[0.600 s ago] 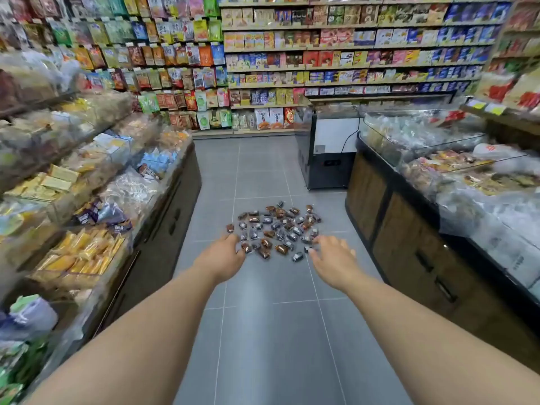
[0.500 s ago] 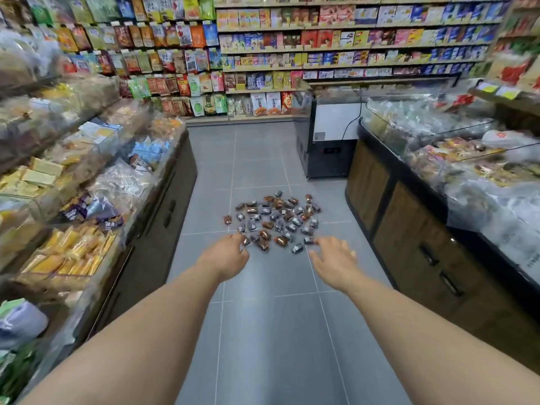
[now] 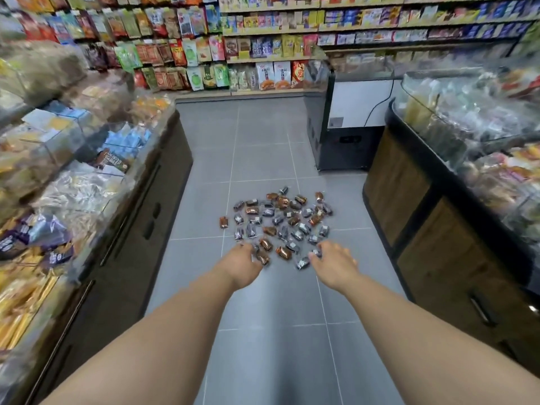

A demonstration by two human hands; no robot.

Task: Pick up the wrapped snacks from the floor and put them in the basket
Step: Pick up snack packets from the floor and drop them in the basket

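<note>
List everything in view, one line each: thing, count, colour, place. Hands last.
wrapped snacks: several dozen, brown and dark silvery, scattered in a patch on the aisle floor
stray snack: one, brown, just left of the patch
floor: grey tiles, between the counters
left counter: one, dark, bagged goods on top
right counter: one, brown wood, clear bins on top
cabinet: one, white and black, aisle's far right
wall shelves: several rows, many-coloured packets, at the back
basket: none in view
left hand: one, over the patch's near left edge, empty
right hand: one, over its near right edge, empty
</note>
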